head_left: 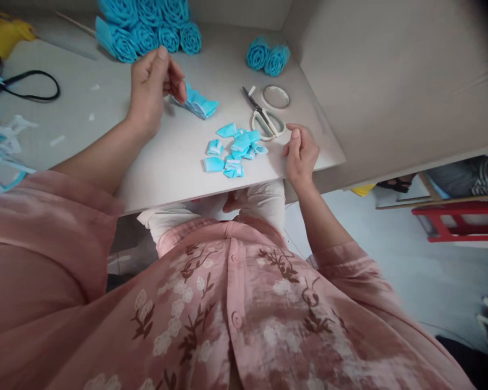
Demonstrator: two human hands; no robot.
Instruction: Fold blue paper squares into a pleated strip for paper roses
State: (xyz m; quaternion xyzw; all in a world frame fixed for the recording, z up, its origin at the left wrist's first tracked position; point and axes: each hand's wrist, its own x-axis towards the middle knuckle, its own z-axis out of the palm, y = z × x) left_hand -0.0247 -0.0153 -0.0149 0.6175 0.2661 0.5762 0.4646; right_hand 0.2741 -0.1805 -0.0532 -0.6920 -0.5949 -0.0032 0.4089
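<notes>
My left hand (pixel 152 86) is raised over the grey table (pixel 166 168), its fingers pinched on one end of a folded stack of blue fabric pieces (pixel 201 104) that trails to the right onto the tabletop. My right hand (pixel 300 154) rests near the table's front right edge, fingers curled loosely with nothing in them. It lies just right of a small pile of folded blue fabric pieces (pixel 232 151) and just below white-handled scissors (pixel 264 116).
A roll of clear tape (pixel 275 97) lies beside the scissors. Blue fabric roses are heaped at the back (pixel 146 27), with two more (pixel 267 56) to the right. A yellow glue gun (pixel 2 35) and black cord (pixel 28 86) sit far left, beside scraps (pixel 2 146).
</notes>
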